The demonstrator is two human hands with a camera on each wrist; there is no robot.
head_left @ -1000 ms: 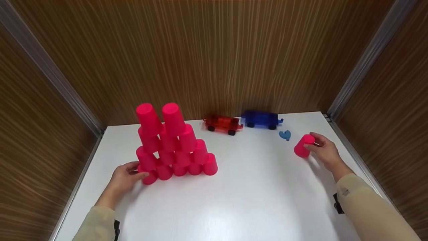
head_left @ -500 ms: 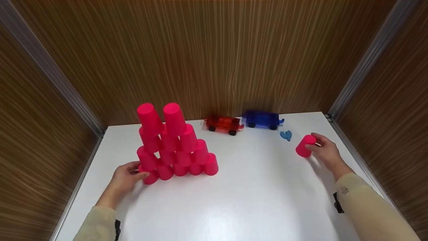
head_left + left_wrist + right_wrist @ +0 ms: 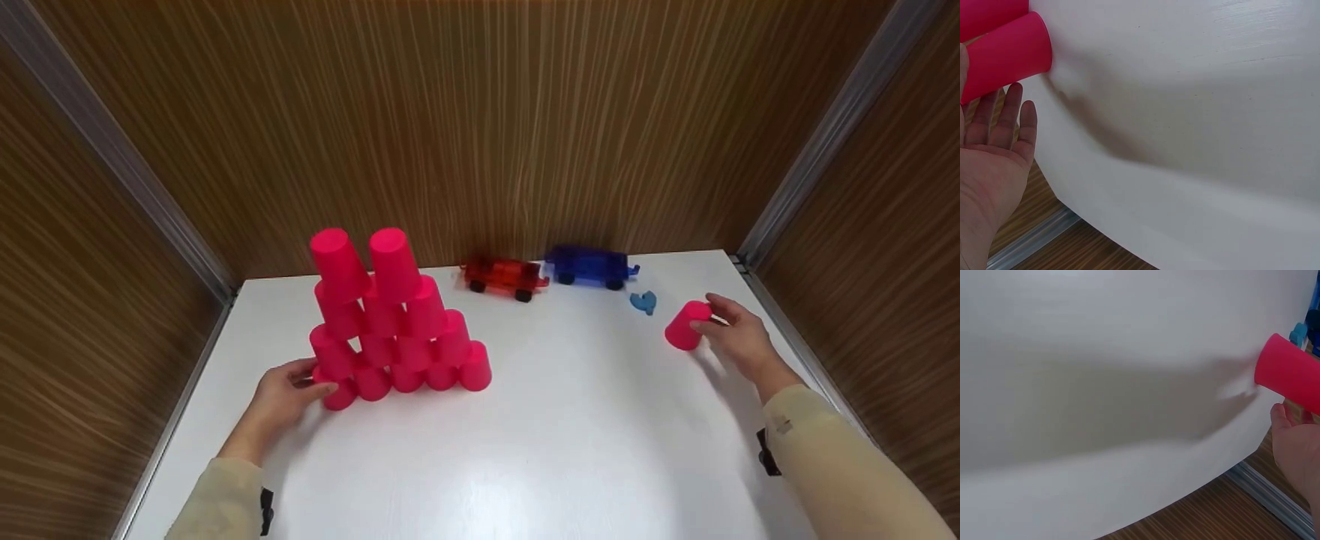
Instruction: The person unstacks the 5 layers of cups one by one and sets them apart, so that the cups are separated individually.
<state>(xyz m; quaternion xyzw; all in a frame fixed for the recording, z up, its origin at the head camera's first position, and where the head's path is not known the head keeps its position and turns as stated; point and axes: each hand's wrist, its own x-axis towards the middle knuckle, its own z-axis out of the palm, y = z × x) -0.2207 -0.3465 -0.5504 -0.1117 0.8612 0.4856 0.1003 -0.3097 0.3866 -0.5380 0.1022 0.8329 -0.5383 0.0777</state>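
A stepped wall of upside-down pink cups (image 3: 411, 352) stands left of centre on the white table (image 3: 525, 435). Two cups side by side form its top row. My left hand (image 3: 276, 403) grips the leftmost bottom cup (image 3: 1013, 53), thumb in front and fingers reaching round behind. The left wrist view shows the remaining fingers extended below that cup. Far to the right, a single upside-down pink cup (image 3: 686, 327) stands on the table, slightly tilted in appearance. My right hand (image 3: 739, 337) holds it by its right side, thumb across the front; some fingers are hidden behind it.
At the back edge sit a translucent red toy car base (image 3: 504, 278) and a blue one (image 3: 591, 266). A small blue curved piece (image 3: 643, 301) lies between the blue one and the single cup. Wood-grain panels (image 3: 480, 135) enclose the back and sides.
Very little differs. The whole head view has shifted slightly to the right. My right hand has edged a little rightward at the single cup; the stack keeps its shape.
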